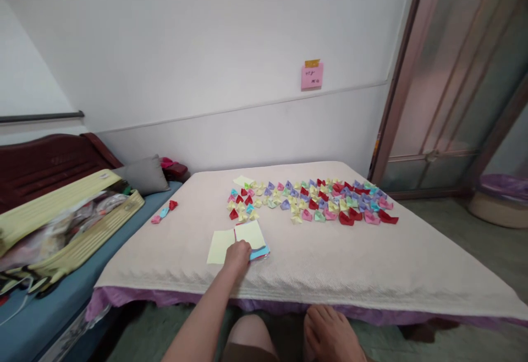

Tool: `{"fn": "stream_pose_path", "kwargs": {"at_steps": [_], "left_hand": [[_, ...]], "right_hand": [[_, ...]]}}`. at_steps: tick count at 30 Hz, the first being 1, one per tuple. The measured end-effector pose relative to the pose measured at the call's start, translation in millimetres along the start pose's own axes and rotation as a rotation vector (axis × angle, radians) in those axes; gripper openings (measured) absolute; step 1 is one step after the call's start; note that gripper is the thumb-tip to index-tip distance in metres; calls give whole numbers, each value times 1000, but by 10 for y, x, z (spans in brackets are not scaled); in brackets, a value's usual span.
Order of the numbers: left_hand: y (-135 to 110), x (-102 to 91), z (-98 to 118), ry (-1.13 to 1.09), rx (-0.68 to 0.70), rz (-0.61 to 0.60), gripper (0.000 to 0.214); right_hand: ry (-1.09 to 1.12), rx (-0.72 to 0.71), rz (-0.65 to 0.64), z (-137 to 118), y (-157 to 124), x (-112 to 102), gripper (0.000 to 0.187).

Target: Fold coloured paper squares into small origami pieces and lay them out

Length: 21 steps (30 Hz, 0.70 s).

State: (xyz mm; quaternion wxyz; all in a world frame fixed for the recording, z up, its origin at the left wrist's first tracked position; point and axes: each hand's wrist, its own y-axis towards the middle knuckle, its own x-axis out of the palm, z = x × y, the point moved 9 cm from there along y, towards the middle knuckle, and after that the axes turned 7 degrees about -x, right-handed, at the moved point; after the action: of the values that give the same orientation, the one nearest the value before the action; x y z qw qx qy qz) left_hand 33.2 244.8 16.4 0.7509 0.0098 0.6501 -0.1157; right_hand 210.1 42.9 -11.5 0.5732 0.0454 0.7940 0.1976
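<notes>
My left hand (238, 257) is at the near edge of a small stack of coloured square paper. Its fingers are closed at the lower edge of the pale yellow top sheet (250, 234), which curls up slightly; blue paper (259, 252) and a bit of red show beneath. Beside it on the left lies another pale yellow sheet (220, 245), flat on the cover. My right hand (330, 332) rests on my knee below the table edge, fingers lying flat, holding nothing. Many small folded paper boats (313, 205) in several colours stand in rows further back.
A cream cover (330, 263) spreads over the low table. Three more folded pieces (164, 212) lie at the left. Behind the boats is a yellow sheet (244, 180). A pink note (312, 77) is taped to the wall. A grey cushion (144, 175) and a yellow-edged bag (82, 208) are left.
</notes>
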Motion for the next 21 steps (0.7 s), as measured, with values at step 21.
{"fn": "stream_pose_path", "kwargs": {"at_steps": [21], "left_hand": [[4,246,-236,-414,-40,160,30]], "right_hand": [[63,47,-97,32,31,28,16]]}}
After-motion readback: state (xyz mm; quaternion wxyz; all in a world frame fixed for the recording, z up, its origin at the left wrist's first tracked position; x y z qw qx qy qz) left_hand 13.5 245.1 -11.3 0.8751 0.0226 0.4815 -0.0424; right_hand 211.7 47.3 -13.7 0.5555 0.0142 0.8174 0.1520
